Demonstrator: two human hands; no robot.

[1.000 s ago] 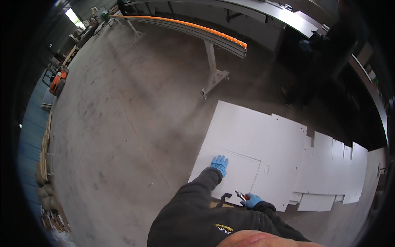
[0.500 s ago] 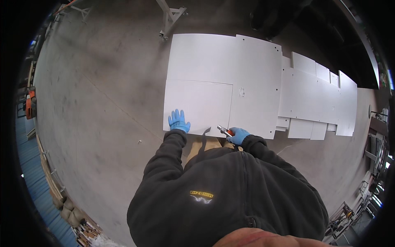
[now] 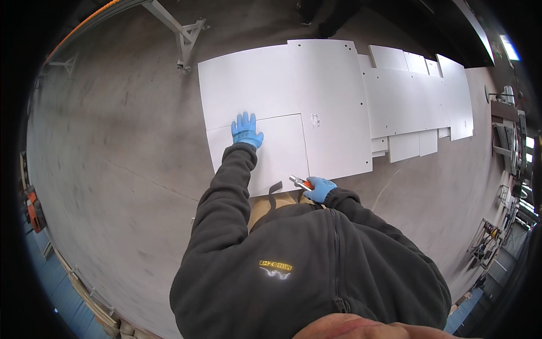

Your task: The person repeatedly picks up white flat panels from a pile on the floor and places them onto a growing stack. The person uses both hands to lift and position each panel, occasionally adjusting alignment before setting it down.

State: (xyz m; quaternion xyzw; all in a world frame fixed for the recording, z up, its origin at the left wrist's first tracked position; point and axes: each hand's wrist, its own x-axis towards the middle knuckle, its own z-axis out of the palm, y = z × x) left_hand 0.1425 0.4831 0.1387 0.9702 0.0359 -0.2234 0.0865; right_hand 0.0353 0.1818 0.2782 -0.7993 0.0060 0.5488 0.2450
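My left hand (image 3: 246, 133), in a blue glove, lies flat with fingers spread on white panels, across the seam at the far edge of a smaller rectangular panel (image 3: 276, 155). Beyond and to the right stretches a larger white panel (image 3: 254, 85) with a small label and dark holes along its right side. My right hand (image 3: 320, 190), also gloved, is closed around a hand tool (image 3: 298, 182) with a silver metal end and an orange part; its exact kind is unclear. It sits by the near panel edge. A dark strap (image 3: 273, 188) hangs in front of me.
More white panels (image 3: 415, 96), overlapping in several pieces, extend to the right. A grey metal stand leg (image 3: 183, 42) rises beyond the far left corner. Large dark shapes fill the far right. Racks with stored material (image 3: 502, 130) line the right side.
My left hand has slid forward over the smaller panel to its far seam, the arm stretching out. My right hand still holds the tool near the front edge. The whole view has shifted slightly.
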